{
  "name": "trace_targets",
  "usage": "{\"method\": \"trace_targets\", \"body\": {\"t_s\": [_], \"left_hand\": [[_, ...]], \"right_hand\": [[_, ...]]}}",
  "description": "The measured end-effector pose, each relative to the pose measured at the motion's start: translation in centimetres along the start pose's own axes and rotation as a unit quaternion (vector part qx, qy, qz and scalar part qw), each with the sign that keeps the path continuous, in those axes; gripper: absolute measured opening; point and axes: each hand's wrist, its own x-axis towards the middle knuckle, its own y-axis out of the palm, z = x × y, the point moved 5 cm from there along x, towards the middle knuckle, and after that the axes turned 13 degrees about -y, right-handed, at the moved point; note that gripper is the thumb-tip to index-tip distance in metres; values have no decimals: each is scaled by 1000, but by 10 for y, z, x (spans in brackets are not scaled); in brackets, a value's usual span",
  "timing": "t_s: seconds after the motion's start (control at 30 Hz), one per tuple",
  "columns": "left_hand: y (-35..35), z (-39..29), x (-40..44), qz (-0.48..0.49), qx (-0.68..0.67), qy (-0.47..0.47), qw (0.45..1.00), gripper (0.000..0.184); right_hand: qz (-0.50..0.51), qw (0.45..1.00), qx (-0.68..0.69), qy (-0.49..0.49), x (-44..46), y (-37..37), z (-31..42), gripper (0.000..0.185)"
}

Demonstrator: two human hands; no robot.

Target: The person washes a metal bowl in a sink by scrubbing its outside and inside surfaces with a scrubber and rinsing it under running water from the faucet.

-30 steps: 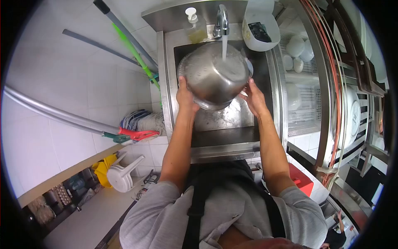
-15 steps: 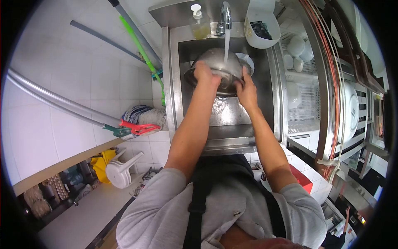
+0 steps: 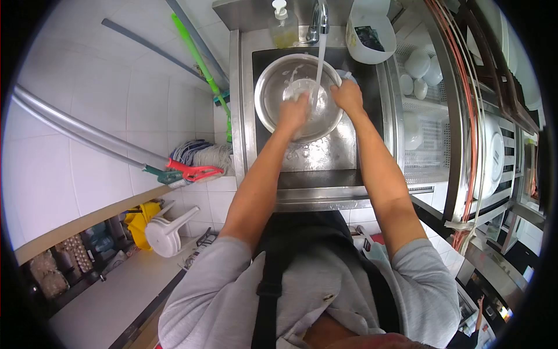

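A round stainless steel bowl [image 3: 272,96] stands in the sink [image 3: 325,158] with its opening towards me. Water from the tap [image 3: 321,24] runs into it. My left hand [image 3: 294,111] is inside the bowl, close to its bottom; motion smears the fingers, so whether they hold anything is unclear. At the bowl's right side, my right hand [image 3: 349,96] grips the rim, thumb on the inner side. Part of a pale bluish-white item [image 3: 347,75] shows behind the bowl near that hand; the bowl hides the rest.
A soap pump bottle [image 3: 283,26] and a white container [image 3: 371,38] flank the tap. To the right, a rack holds white crockery [image 3: 417,63] in baskets. Mop handles and a green pole [image 3: 195,49] lean on the left, near a white stool [image 3: 165,237].
The bowl has turned from underside up to opening up. My left hand has moved from its outside into it, while my right hand has shifted up along the right rim.
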Motion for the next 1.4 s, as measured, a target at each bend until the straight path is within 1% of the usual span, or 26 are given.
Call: {"method": "trace_targets", "body": {"t_s": [0.07,0.13,0.23,0.27,0.3,0.37,0.4,0.5,0.53,0.63,0.7,0.73,0.8,0.83,0.9,0.93,1.0,1.03,1.07,1.13,1.17,1.23,1.3,1.33,1.37,1.4], "left_hand": [[-15,26,-44,12,26,-41,999,70],[-16,70,-53,55,69,-87,992,73],[-10,155,-12,-40,194,-46,979,64],[-4,193,10,-85,140,-61,985,67],[-10,181,-3,-86,95,-70,989,64],[-35,124,-34,-94,-1,-81,992,59],[-27,130,-27,-74,-213,-70,972,39],[-35,109,-25,-94,-198,-56,974,20],[-36,110,-20,-108,-162,-37,980,18],[-39,108,-18,-131,-52,22,990,18],[-40,96,-33,-115,22,66,991,22],[-39,82,-44,-121,32,92,988,22],[-33,56,-64,-129,50,140,980,23],[-37,65,-53,-126,2,115,985,23],[-54,77,-18,-119,-95,72,986,23],[-62,71,-24,-117,-106,56,986,22],[-62,91,-18,-94,-76,68,990,20],[-58,98,-16,-79,-60,75,992,20],[-51,98,-16,-56,-60,45,996,20],[-35,102,-28,-9,-55,-25,998,20],[-31,96,-31,-33,-54,5,998,17],[-25,79,-36,-85,-58,69,992,15],[-8,58,-63,-120,109,228,960,15],[-4,52,-79,-115,113,258,953,15],[1,46,-95,-110,116,287,944,16],[1,41,-112,-83,38,269,959,16]], "right_hand": [[31,998,-41,-34,12,-2,18,37],[64,993,-76,-63,23,-10,40,37],[84,981,-131,-115,30,-12,55,41],[101,975,-157,-120,34,-10,45,49],[112,978,-141,-106,33,-7,31,50],[123,983,-113,-80,36,-7,13,53],[188,980,-61,-30,28,-17,17,56],[83,991,-49,-96,12,1,-16,54],[-36,979,-97,-175,-9,-15,10,46],[142,985,-16,-93,-19,25,25,37],[152,988,30,25,-7,87,-2,26],[135,987,71,55,-7,117,-2,25],[128,980,149,-43,-31,160,40,25],[168,961,178,-131,-51,162,58,26],[325,891,165,-271,-80,143,53,29],[424,850,70,-304,-87,141,34,28],[354,887,-153,-253,-49,155,-33,30],[261,951,-77,-147,-31,142,-36,29],[156,987,-2,-39,-10,127,-33,28],[68,981,175,-49,4,154,-1,32],[62,950,307,15,2,161,26,37],[42,911,407,51,-14,129,68,47],[23,934,357,-6,-35,72,107,60],[101,961,255,45,-30,66,102,58],[52,963,262,43,-32,56,94,56],[4,963,267,43,-40,47,82,54]]}}
